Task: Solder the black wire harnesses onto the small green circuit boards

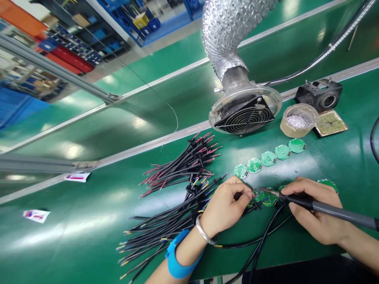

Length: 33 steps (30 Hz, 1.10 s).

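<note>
My left hand [226,205] is closed in a pinch with a short red wire [254,194] at its fingertips, over the left end of a row of round green circuit boards. My right hand [319,211] is wrapped around the dark handle of a soldering iron [343,212]. The iron's tip points left, over a circuit board [269,198] with thin coloured wires on it; whether it touches is unclear. Part of this row lies hidden behind my right hand, and another board [328,184] shows beyond it. Farther back, several more boards [269,158] form a slanting row.
Left of the boards lie bundles of black cables with red ends [180,165] and with yellow and blue ends [166,225]. A fume extractor [245,114] hangs above the back edge. A round tub [299,120], a sponge tray [331,123] and a black iron holder [319,94] stand at right.
</note>
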### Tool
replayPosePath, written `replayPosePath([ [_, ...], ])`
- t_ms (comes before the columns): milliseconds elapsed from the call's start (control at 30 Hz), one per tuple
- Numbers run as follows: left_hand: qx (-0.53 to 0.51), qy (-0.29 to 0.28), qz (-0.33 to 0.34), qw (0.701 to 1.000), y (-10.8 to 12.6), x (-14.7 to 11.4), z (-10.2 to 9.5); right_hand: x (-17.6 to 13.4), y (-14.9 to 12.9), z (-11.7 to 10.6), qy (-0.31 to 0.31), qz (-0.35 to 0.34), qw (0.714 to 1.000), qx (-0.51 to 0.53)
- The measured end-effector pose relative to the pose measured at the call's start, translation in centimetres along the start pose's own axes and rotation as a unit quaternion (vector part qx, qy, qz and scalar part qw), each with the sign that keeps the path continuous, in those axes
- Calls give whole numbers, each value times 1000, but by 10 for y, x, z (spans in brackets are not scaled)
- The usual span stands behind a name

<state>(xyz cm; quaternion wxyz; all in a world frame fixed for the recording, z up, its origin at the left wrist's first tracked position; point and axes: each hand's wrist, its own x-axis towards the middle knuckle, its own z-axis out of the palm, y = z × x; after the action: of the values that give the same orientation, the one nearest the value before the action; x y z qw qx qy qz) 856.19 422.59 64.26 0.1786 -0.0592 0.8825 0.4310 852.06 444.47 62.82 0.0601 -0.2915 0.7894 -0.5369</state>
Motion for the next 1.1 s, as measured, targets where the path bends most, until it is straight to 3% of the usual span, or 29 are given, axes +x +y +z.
replayPosePath([
  [167, 25, -37, -71, 997, 8, 5, 0, 0, 0, 0, -3, 3, 1000, -5],
  [367, 50, -65, -89, 993, 13, 13, -4, 1, 1, 0, -15, 4, 1000, 8],
  [800, 73, -14, -91, 993, 12, 11, 3, 7, -3, -1, -41, -33, 999, 11],
  [1100, 91, 1, -92, 992, 13, 11, 6, 5, -3, -1, -45, -19, 999, 13],
])
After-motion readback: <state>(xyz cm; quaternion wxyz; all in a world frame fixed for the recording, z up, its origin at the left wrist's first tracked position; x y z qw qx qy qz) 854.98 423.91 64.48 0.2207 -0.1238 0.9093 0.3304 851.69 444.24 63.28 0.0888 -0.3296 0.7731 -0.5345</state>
